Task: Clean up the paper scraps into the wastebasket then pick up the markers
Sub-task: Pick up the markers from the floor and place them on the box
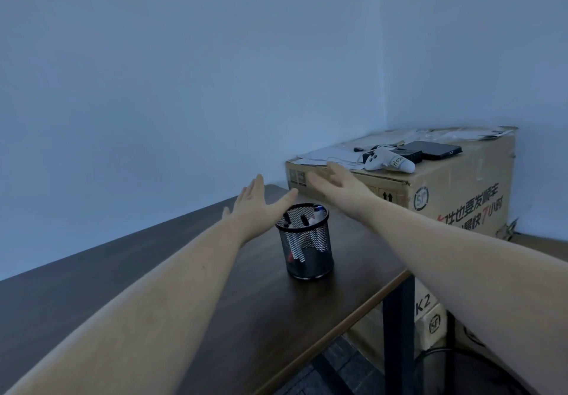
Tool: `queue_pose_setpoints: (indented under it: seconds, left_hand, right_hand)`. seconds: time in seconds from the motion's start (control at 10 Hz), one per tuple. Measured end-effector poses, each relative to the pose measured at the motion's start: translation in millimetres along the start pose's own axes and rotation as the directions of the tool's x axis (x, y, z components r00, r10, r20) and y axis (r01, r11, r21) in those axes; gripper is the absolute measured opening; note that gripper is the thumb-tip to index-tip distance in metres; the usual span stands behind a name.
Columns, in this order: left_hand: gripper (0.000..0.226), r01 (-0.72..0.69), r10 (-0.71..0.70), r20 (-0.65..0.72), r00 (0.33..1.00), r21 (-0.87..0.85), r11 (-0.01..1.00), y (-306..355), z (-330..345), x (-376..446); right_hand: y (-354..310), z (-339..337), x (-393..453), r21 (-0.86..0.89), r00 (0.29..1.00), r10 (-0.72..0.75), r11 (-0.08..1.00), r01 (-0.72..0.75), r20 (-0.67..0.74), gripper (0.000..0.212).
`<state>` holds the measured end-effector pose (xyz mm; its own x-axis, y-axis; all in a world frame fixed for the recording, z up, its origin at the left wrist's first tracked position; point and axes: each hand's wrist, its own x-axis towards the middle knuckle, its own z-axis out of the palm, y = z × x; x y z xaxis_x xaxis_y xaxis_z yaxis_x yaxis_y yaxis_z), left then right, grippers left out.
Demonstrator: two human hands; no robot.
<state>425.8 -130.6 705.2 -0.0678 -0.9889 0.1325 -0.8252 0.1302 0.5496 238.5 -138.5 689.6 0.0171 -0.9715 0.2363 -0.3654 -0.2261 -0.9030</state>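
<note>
Dark wooden tabletop (153, 271) in the foreground, bearing a black wire-mesh cylindrical pen cup (305, 242) with capped markers (411, 209) standing inside. Above and beyond the cup, the left hand (256, 199) and right hand (336, 184) extend forward, fingers straight and spread flat, holding nothing. Behind them, a brown cardboard shipping box (455, 192) carries loose white papers (332, 153), a white handheld controller (388, 161) and a black smartphone (436, 149). No wastebasket is identifiable.
</note>
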Motion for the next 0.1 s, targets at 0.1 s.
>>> queue_pose_setpoints:
  seconds: [0.1]
  left_hand:
    - [0.077, 0.065, -0.063, -0.018, 0.998, 0.205, 0.977, -30.3, -3.2, -5.0]
  right_hand:
    - [34.2, -15.5, -5.4, -0.480, 0.996, 0.089, 0.875, -0.067, 0.023, 0.070]
